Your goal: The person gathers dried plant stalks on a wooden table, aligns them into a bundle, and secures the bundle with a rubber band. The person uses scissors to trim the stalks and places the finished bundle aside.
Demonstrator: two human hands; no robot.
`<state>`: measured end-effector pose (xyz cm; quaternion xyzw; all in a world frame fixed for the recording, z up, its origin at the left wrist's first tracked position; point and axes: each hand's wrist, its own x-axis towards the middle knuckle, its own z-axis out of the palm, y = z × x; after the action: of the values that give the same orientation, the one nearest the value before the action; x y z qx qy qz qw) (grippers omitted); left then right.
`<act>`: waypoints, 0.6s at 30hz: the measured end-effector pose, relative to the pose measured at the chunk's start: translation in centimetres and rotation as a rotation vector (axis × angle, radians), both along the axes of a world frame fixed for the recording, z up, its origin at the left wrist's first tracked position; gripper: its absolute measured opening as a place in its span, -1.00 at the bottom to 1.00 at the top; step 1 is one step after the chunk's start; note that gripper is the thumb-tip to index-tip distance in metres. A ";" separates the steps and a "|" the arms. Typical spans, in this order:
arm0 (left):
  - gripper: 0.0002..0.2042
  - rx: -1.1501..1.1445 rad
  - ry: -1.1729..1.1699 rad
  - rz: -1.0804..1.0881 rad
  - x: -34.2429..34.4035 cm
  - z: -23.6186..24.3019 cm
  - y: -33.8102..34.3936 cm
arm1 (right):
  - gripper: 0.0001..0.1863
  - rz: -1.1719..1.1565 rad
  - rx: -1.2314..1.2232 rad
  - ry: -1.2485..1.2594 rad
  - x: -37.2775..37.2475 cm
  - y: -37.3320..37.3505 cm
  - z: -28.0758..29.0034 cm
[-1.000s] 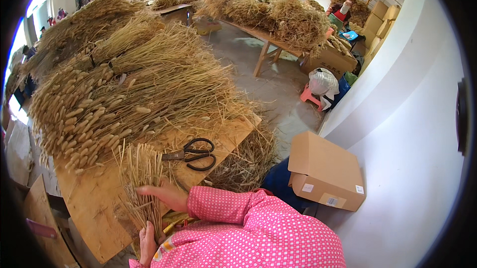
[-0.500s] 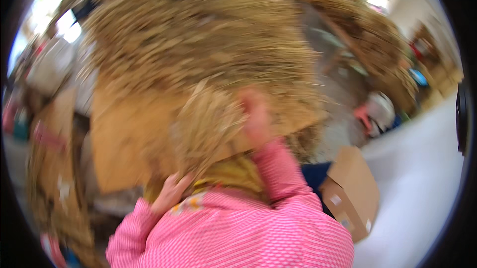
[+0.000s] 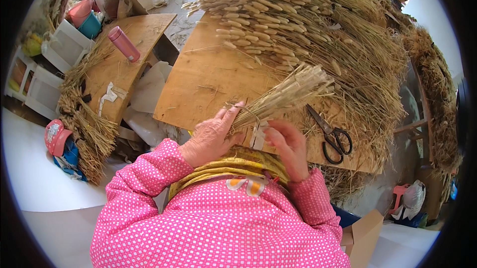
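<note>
Straw-coloured stalk bundle (image 3: 285, 94) observed clamped in the left hand (image 3: 213, 136), over the near edge of the wooden table (image 3: 194, 79); right hand (image 3: 291, 149), just apart, pinches a white strip (image 3: 258, 138). Black-handled scissors (image 3: 326, 130) lie rightward; fluffy-headed stalks (image 3: 278, 14) heaped beyond.
</note>
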<state>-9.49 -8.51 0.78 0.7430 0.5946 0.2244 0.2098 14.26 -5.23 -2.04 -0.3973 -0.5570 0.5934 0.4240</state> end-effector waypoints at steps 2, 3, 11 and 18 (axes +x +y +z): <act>-0.22 0.032 0.177 -0.023 -0.1 0.7 -0.2 | -0.74 0.020 -0.082 0.035 -1.7 0.4 0.0; -0.20 0.121 0.239 -0.050 -0.1 1.0 -0.2 | -0.74 0.013 -0.153 0.085 -2.4 0.5 -0.1; -0.35 -0.422 -0.279 -0.151 -1.8 1.5 0.1 | -0.75 0.179 -0.101 0.128 -1.6 0.8 -4.0; -0.66 -1.189 -1.121 -0.252 -0.4 -0.8 1.3 | -0.70 0.138 0.043 -0.043 -1.2 0.0 -4.0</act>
<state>-9.87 -7.16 0.00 0.3472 0.3335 0.1845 0.8568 13.03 -5.20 -6.04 -0.3613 -0.6048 0.6003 0.3785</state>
